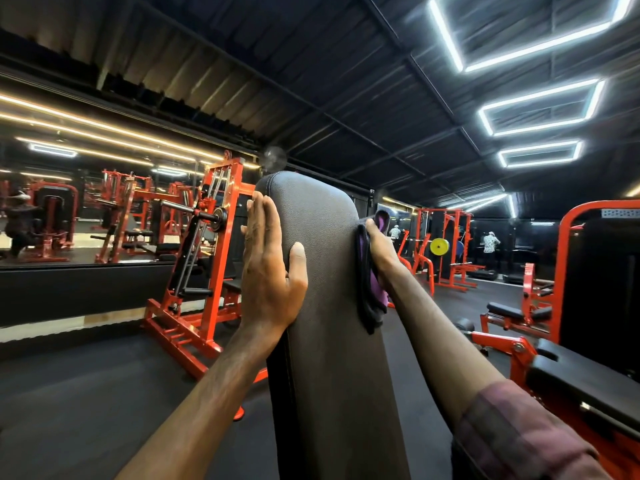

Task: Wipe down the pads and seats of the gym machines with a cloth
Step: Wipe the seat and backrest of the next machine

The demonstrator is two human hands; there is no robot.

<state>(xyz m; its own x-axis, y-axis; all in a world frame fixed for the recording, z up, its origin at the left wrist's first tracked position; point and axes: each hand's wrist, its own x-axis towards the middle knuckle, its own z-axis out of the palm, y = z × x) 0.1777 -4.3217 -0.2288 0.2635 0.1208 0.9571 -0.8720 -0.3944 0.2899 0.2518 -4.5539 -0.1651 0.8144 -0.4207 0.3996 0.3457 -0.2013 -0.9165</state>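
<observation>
A tall dark grey back pad (322, 289) stands upright in front of me, filling the middle of the view. My left hand (268, 268) lies flat against the pad's left edge, fingers straight and pointing up, thumb on the pad's front face. My right hand (379, 249) grips a purple and black cloth (370, 289) and holds it against the pad's right edge. Part of the cloth hangs below the hand.
An orange plate-loaded machine (201, 265) stands close on the left before a mirror wall (86, 202). At the right are a black bench pad (585, 379), an orange frame (568, 258) and a rack with a yellow plate (439, 247). Two people stand far back. Black floor lies around.
</observation>
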